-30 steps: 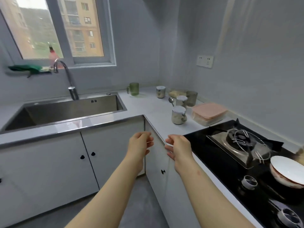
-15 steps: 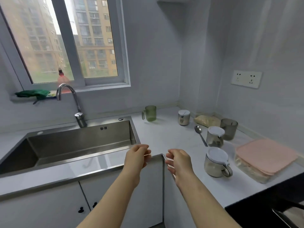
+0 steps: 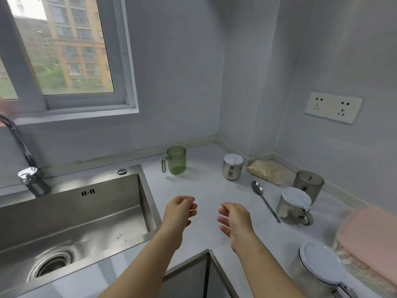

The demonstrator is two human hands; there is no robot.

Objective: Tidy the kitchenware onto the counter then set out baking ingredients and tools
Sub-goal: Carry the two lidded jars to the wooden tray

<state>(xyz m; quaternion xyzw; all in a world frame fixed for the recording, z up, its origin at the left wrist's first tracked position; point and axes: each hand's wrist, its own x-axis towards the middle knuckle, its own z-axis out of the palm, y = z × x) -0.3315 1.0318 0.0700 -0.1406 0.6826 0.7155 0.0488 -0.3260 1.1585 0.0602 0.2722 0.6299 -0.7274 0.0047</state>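
Observation:
My left hand (image 3: 179, 211) and my right hand (image 3: 233, 218) hover side by side over the white counter (image 3: 206, 190), fingers loosely curled, holding nothing. Beyond them a green mug (image 3: 175, 160) stands near the back wall. To the right are a steel jar with a white lid (image 3: 232, 166), a bag of grains (image 3: 268, 171), a metal spoon (image 3: 265, 200) lying flat, a grey tumbler (image 3: 309, 183) and two glass jars with white lids (image 3: 294, 206) (image 3: 320, 269). A pink-lidded box (image 3: 369, 237) sits at the right edge.
A steel sink (image 3: 71, 220) with a tap (image 3: 23, 160) fills the left side, under a window. A double wall socket (image 3: 334, 107) is on the right wall. Cabinet doors (image 3: 193, 276) meet at the counter's inner corner below my arms.
The view has moved closer to the corner and tilted down; the stove has left the frame. Both hands have advanced from the counter edge to above the counter, and their fingers have loosened.

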